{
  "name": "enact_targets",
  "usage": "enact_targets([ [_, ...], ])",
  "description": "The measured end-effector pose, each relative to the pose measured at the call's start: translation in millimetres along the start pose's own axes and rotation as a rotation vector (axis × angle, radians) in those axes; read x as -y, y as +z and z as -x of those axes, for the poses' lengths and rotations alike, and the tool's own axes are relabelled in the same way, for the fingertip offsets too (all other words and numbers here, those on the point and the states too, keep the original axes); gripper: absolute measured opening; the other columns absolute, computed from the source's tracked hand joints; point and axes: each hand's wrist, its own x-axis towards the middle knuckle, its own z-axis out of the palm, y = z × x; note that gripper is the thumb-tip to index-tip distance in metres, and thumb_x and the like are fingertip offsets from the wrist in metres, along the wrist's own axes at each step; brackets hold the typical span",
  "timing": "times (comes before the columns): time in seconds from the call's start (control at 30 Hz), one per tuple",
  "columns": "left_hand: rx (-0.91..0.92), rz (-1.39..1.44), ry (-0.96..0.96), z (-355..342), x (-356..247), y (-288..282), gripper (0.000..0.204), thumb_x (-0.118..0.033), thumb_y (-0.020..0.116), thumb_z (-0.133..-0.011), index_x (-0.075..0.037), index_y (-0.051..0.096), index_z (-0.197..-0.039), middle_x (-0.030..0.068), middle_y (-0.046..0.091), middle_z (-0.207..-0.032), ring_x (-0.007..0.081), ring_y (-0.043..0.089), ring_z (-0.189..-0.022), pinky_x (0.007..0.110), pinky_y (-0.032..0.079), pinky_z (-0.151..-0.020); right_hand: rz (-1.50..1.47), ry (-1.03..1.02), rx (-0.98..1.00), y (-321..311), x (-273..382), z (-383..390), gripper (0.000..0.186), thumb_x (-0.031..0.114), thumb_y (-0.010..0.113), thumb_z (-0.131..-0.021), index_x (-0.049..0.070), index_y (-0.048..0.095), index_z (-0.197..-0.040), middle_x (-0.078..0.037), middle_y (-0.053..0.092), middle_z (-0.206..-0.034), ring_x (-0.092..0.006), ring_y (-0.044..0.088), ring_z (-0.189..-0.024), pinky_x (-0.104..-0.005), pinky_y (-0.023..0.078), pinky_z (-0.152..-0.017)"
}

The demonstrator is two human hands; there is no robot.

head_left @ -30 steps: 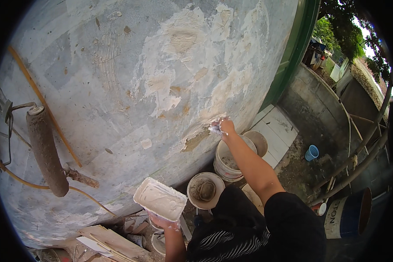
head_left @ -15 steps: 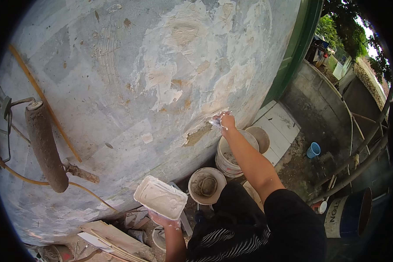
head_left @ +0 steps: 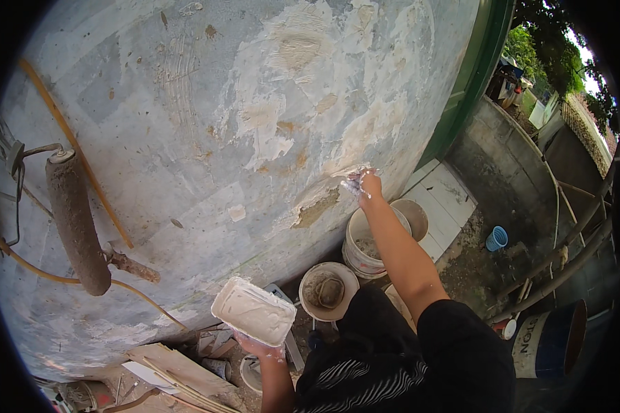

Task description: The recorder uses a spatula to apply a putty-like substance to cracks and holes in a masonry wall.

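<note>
Left grip (head_left: 258, 346) is wrapping round a tub (head_left: 269, 296) of pale paste (head_left: 257, 312); right grip (head_left: 365, 184) is touching the wall (head_left: 186, 138) at tub's one o'clock, fingers curled, can't tell on what from here lol.

Two hands (head_left: 260, 347) (head_left: 369, 184), one rectangular tub (head_left: 285, 328), one roller (head_left: 79, 227), one drum (head_left: 550, 341).
</note>
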Motion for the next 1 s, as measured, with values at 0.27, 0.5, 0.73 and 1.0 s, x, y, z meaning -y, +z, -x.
enact_targets([
  [0.27, 0.057, -0.019, 0.023, 4, 2, 12, 0.06, -0.049, 0.033, -0.091, -0.01, 0.032, -0.137, 0.0137, 0.044, -0.133, 0.0385, 0.049, -0.114, 0.056, 0.042, -0.092, -0.001, 0.14, 0.037, -55, -43, -30, 0.004, 0.007, 0.045, -0.087, 0.005, 0.047, -0.089, -0.01, 0.056, -0.077, -0.0203, 0.06, -0.063, -0.043, 0.057, -0.054],
  [0.5, -0.032, 0.013, -0.03, 2, -6, -6, 0.062, -0.053, 0.035, -0.089, -0.012, 0.034, -0.137, 0.0118, 0.044, -0.133, 0.0379, 0.049, -0.114, 0.056, 0.042, -0.091, 0.077, -0.026, 0.047, -39, -40, -37, 0.01, 0.01, 0.043, -0.09, 0.004, 0.05, -0.092, -0.011, 0.057, -0.08, -0.0234, 0.061, -0.071, -0.0438, 0.057, -0.066],
  [0.73, -0.03, 0.016, -0.029, 6, -10, 0, 0.062, -0.053, 0.033, -0.089, -0.013, 0.036, -0.136, 0.0112, 0.044, -0.133, 0.0376, 0.048, -0.115, 0.056, 0.04, -0.093, 0.147, 0.081, -0.044, -64, -35, -46, 0.009, 0.009, 0.043, -0.089, 0.004, 0.048, -0.096, -0.012, 0.057, -0.083, -0.0228, 0.06, -0.071, -0.0442, 0.057, -0.063],
  [1.0, -0.055, -0.054, -0.026, 13, -26, 13, 0.06, -0.051, 0.033, -0.09, -0.01, 0.038, -0.134, 0.0113, 0.045, -0.131, 0.0359, 0.049, -0.114, 0.052, 0.042, -0.094, 0.004, -0.061, 0.034, -46, -50, -55, 0.011, 0.009, 0.043, -0.089, 0.006, 0.048, -0.098, -0.011, 0.058, -0.082, -0.0214, 0.06, -0.071, -0.0423, 0.055, -0.067],
])
